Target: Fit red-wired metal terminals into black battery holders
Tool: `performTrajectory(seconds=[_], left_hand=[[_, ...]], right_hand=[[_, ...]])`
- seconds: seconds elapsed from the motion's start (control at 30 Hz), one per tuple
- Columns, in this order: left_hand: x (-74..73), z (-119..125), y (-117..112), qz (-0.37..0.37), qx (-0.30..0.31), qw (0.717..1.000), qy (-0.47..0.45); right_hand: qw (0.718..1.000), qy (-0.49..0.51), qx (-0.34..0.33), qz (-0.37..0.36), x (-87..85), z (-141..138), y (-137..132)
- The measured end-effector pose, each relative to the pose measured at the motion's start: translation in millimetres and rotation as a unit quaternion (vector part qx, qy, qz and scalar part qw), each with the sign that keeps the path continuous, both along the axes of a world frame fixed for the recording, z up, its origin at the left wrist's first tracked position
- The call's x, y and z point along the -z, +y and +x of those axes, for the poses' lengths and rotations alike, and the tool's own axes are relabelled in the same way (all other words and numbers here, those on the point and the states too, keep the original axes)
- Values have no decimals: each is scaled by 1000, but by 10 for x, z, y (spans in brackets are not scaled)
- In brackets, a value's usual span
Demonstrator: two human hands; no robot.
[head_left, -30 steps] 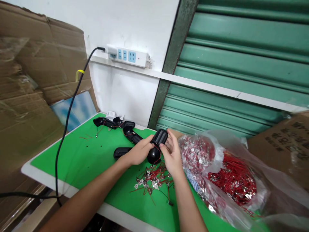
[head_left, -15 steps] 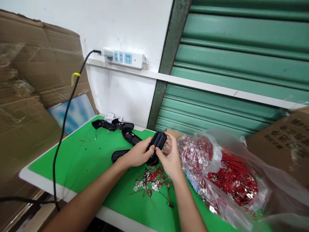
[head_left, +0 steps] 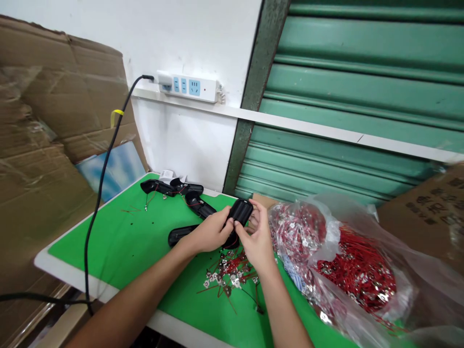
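Observation:
Both of my hands grip one black plastic housing (head_left: 240,211) above the green tabletop. My left hand (head_left: 214,230) closes on its left side, the thumb pressed near the middle. From the right, my right hand (head_left: 254,235) wraps it, with the thumb at the lower edge and fingers behind the far side. A thin red wire shows at the housing's lower part, partly hidden by the hands. Below them lies a loose pile of metal contact tabs with red wires (head_left: 232,275). Another black housing (head_left: 181,234) rests beside my left wrist.
More black housings (head_left: 200,205) with red wires lie toward the back of the green table (head_left: 108,241). A clear plastic bag (head_left: 366,270) full of red-wired metal tabs sits at the right. A black cable (head_left: 105,164) hangs from the power strip (head_left: 192,87) across the left side.
The whole view has shifted slightly. Both hands keep their hold on the black housing, with hardly any visible movement of the fingers.

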State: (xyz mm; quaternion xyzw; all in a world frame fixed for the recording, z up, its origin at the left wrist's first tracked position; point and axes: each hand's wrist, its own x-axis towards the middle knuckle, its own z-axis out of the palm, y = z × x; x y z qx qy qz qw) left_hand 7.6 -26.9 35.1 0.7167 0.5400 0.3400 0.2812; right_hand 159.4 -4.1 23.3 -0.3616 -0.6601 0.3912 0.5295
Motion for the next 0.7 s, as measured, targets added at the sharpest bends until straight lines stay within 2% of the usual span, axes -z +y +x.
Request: performTrajectory(seconds=[0.1, 0.23, 0.3, 0.4, 0.5, 0.57, 0.63, 0.7], left_hand=[[-4, 1, -7, -7, 5, 1000, -28], [-22, -20, 19, -30, 25, 988, -152], [-39, -26, 49, -45, 4, 974, -222], [-78, -18, 86, -73, -38, 930, -358], [-137, -1, 95, -101, -76, 860, -495], [-177, 6, 94, -121, -112, 820, -548], [-204, 7, 98, -127, -147, 799, -569], [-207, 4, 109, -113, -173, 796, -569]], right_hand=[[1000, -2, 2, -10, -24, 1, -9], [998, 13, -31, -43, -65, 34, 19], [996, 44, -43, -62, -65, 68, 66], [996, 47, 5, -75, -45, 147, 151], [991, -121, 36, -53, -41, 244, 188], [960, -276, 9, -43, -55, 299, 170], [920, -389, -21, -42, -71, 333, 132], [893, -446, -41, -36, -77, 345, 96]])
